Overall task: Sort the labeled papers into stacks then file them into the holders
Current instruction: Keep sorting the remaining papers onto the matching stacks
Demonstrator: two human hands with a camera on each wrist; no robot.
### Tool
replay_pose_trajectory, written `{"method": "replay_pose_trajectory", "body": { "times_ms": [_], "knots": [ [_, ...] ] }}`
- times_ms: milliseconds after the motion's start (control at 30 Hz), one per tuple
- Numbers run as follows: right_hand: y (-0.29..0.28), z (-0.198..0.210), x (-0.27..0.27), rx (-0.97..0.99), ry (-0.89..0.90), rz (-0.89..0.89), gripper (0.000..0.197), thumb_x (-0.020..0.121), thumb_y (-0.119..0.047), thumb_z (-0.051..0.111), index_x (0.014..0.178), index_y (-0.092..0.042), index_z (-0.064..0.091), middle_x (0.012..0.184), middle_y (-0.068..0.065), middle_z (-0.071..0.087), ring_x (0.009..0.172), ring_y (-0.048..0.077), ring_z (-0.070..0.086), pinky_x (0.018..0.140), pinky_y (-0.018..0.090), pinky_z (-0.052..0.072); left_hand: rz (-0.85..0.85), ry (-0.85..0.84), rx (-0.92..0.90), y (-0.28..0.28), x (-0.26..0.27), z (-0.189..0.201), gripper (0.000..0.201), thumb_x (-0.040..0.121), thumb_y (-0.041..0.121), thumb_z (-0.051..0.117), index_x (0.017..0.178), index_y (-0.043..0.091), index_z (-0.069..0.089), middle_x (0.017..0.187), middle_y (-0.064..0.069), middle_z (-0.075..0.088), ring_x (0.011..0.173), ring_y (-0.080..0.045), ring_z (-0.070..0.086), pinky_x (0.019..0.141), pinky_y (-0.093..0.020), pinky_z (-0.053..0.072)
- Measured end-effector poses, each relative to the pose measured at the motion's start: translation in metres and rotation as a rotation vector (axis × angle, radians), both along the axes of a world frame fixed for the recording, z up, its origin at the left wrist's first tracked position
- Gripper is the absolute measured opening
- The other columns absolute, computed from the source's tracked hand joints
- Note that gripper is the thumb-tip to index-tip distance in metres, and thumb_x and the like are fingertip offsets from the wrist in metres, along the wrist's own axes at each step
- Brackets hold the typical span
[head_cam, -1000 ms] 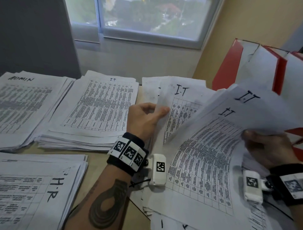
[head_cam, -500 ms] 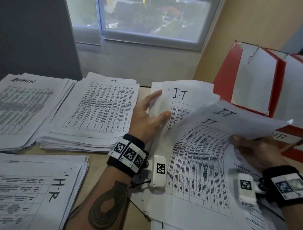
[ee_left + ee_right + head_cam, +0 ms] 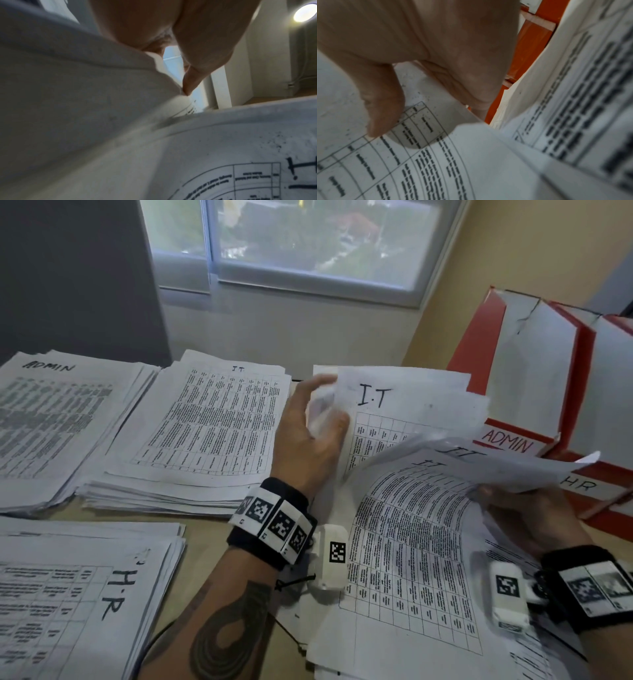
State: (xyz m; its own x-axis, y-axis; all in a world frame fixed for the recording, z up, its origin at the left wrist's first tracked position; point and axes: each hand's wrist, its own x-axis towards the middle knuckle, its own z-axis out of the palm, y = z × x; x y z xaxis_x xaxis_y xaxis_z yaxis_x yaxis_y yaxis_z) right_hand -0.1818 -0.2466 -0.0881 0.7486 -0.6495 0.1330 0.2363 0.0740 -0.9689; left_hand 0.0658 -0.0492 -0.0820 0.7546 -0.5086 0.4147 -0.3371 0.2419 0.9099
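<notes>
I.T-labeled sheets [image 3: 421,542] lie fanned near the desk's right edge. The left hand [image 3: 308,436] pinches the upper-left corner of the rearmost sheet [image 3: 404,402] between thumb and fingers, blurred. The right hand [image 3: 527,518], half hidden under lifted pages [image 3: 507,467], grips them with its thumb on top. Red file holders [image 3: 548,392] at the right edge, labeled ADMIN and H R, are cut off; their contents cannot be made out. ADMIN stack [image 3: 58,422], I.T stack [image 3: 202,429] and H.R stack [image 3: 75,604] sit toward the left.
</notes>
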Motion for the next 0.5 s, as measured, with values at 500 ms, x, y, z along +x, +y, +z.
{"method": "replay_pose_trajectory", "body": {
  "times_ms": [500],
  "knots": [
    [-0.0080, -0.0042, -0.0042, 0.053, -0.006, -0.037, 0.120, 0.046, -0.009, 0.104, 0.144, 0.015, 0.037, 0.138, 0.032, 0.051, 0.140, 0.050, 0.046, 0.109, 0.052, 0.050, 0.009, -0.134, 0.012, -0.0014, -0.0057, 0.0059, 0.034, 0.095, 0.028, 0.074, 0.123, 0.048, 0.069, 0.143, 0.002, 0.050, 0.134, -0.007, 0.048, 0.110, -0.027, 0.044]
  ]
}}
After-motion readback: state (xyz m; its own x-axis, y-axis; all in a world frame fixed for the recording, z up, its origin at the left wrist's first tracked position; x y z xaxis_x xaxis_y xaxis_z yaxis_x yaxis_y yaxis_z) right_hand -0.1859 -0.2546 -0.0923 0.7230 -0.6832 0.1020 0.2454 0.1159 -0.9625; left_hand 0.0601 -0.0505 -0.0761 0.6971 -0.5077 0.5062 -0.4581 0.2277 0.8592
